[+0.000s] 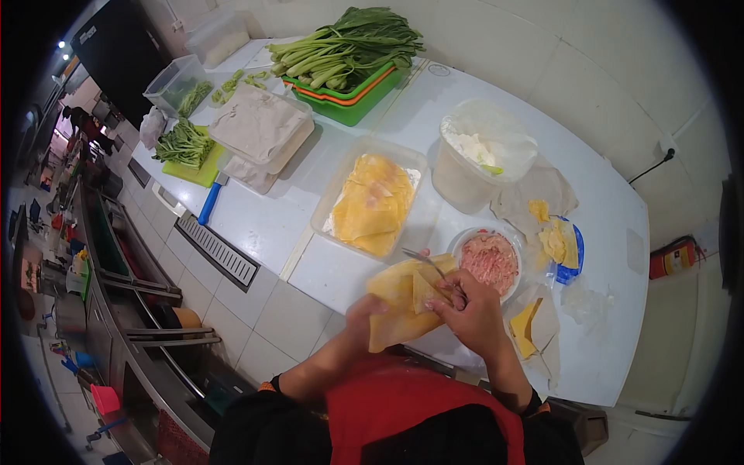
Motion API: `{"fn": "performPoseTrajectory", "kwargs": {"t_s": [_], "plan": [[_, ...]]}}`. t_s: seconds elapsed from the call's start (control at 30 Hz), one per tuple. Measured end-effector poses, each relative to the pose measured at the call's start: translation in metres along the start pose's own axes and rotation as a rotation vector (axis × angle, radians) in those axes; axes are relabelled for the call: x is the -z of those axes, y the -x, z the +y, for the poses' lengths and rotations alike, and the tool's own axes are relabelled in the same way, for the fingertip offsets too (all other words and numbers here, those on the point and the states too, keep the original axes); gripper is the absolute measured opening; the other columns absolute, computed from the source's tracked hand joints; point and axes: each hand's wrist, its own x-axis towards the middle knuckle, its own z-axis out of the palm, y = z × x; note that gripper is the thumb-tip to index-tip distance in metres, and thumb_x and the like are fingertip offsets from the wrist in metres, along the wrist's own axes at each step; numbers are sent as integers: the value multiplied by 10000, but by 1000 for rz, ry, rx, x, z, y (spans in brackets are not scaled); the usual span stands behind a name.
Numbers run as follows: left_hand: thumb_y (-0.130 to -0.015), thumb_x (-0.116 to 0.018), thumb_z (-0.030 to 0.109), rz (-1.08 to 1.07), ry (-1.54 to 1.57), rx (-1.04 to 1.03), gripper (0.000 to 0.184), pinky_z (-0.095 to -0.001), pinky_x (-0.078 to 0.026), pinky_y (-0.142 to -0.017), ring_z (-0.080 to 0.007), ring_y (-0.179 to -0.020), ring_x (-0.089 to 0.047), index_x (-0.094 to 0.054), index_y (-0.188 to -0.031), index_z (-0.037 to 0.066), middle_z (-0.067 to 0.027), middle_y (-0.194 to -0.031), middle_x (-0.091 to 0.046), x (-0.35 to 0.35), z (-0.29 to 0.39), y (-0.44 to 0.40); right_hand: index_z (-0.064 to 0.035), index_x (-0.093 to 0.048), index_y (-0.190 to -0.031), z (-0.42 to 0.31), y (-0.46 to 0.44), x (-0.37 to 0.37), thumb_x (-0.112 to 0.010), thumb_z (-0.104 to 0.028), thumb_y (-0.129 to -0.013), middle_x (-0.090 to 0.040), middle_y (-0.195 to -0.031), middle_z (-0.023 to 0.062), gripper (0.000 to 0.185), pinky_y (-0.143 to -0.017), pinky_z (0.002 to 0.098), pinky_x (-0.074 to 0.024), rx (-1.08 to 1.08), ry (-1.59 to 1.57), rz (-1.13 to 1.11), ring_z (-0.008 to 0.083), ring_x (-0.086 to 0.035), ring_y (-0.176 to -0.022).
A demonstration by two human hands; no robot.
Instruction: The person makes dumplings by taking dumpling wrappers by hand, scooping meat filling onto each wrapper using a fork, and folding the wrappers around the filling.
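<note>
My left hand, slightly blurred, grips the left edge of a stack of thin yellow dough wrappers held above the table's front edge. My right hand is closed around a thin metal utensil, whose kind I cannot make out. Its thumb and fingers also touch a folded wrapper corner on top of the stack. Just beyond the right hand is a bowl of pink minced meat. Farther back, a clear plastic tub contains flat yellow pieces.
A white bucket lined with plastic stands behind the meat. Yellow scraps lie on a blue dish and on paper at the right. Leafy greens fill stacked baskets. A blue-handled knife overhangs the left table edge.
</note>
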Motion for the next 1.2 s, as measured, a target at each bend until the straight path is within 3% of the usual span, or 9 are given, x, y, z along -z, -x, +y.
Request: {"fn": "performPoseTrajectory", "kwargs": {"t_s": [0.13, 0.33, 0.53, 0.63, 0.73, 0.83, 0.93, 1.03, 1.2], "plan": [[-567, -460, 232, -15, 29, -1, 898, -418, -283, -1032, -309, -1209, -386, -179, -1400, 51, -190, -1332, -347, 9, -5, -2, -49, -542, -789, 10, -7, -10, -716, -82, -678, -401, -597, -32, 210, -441, 200, -273, 253, 88, 95, 35, -309, -477], [-552, -466, 255, 50, -37, 48, 931, -378, -255, -1055, -311, -1239, -365, -169, -1405, 24, -185, -1369, -322, 20, -10, -4, -54, -501, -834, 14, -8, -2, -664, -48, -714, -418, -657, -54, 203, -466, 192, -266, -125, -257, -145, 17, -302, -538], [-583, -463, 244, 49, 86, 50, 876, -385, -296, -1033, -309, -1208, -403, -211, -1394, 30, -181, -1350, -353, 22, -11, -7, -44, -493, -879, 26, -8, -15, -667, -32, -714, -470, -709, -43, 240, -496, 188, -310, -166, -354, -118, 18, -353, -567], [-620, -448, 218, 151, 187, 15, 777, -430, -343, -990, -331, -1143, -446, -283, -1362, 55, -176, -1262, -432, 27, -15, -13, -37, -507, -872, 30, -13, -17, -686, -39, -707, -505, -733, -28, 243, -482, 201, -318, 222, -5, 143, 28, -367, -543], [-666, -423, 211, 192, 189, -91, 709, -434, -363, -969, -329, -1114, -466, -306, -1351, 70, -170, -1239, -449, 32, -20, -23, -35, -537, -852, 1, 0, -7, -707, -45, -695, -509, -705, -26, 232, -454, 201, -288, 126, 11, 64, 25, -332, -501], [-708, -399, 197, 289, 223, -99, 662, -427, -393, -931, -321, -1062, -492, -308, -1355, 89, -162, -1218, -464, 32, -25, -32, -35, -556, -831, -20, 7, -14, -732, -63, -684, -494, -663, -41, 231, -438, 194, -259, 124, -226, -166, 16, -292, -478], [-730, -377, 189, 296, 163, -89, 636, -410, -410, -904, -312, -1021, -505, -311, -1356, 97, -154, -1226, -458, 24, -21, -33, -31, -602, -825, -14, 10, -18, -726, -145, -708, -578, -712, 58, 205, -554, 245, -411, -32, -238, -201, 119, -492, -582], [-734, -366, 183, 298, 107, -88, 636, -392, -413, -893, -301, -1005, -504, -305, -1361, 99, -148, -1230, -451, 8, -15, -33, -24, -634, -824, -9, 10, -14, -711, -135, -734, -576, -644, 20, 162, -504, 210, -359, -134, -280, -239, 67, -419, -519], [-730, -356, 167, 234, 152, -120, 650, -384, -387, -922, -287, -1048, -478, -286, -1373, 100, -139, -1258, -429, 12, -19, -34, -22, -662, -827, 3, 10, -18, -679, -108, -769, -563, -623, -26, 106, -452, 196, -303, -22, -434, -200, 14, -360, -498]]}}
